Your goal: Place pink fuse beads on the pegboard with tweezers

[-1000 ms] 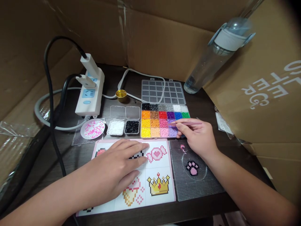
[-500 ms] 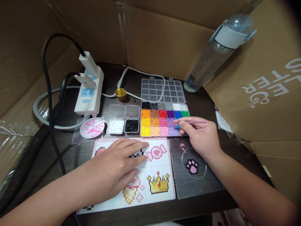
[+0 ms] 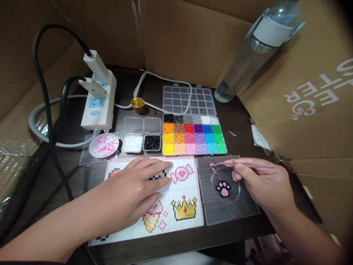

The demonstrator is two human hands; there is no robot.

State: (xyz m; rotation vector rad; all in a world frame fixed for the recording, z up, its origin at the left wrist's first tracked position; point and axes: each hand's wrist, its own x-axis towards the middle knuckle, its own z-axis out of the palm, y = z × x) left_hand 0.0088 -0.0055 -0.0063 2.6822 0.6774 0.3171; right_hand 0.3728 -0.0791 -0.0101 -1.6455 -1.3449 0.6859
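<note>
My left hand (image 3: pixel 129 197) lies flat with fingers spread on a pattern sheet (image 3: pixel 183 209) showing a candy, a crown and an ice cream. My right hand (image 3: pixel 264 182) pinches pink tweezers (image 3: pixel 242 165), whose tip rests at a few pink beads at the top left of a clear pegboard (image 3: pixel 234 213). A small black-and-pink paw design (image 3: pixel 223 188) sits on that pegboard inside a clear round outline. Behind it stands an open bead box (image 3: pixel 194 138) with many colour compartments.
A white power strip (image 3: pixel 97 105) with black cables stands at the back left. Also on the dark table are a small dish of pink beads (image 3: pixel 104 145), white and black bead boxes (image 3: pixel 142 142), a gold cap (image 3: pixel 137 104) and a leaning water bottle (image 3: pixel 253 48). Cardboard walls surround it.
My right hand has drawn the tweezers back from the bead box to the pegboard's top left corner. My left hand has stayed on the pattern sheet. The camera has tilted slightly.
</note>
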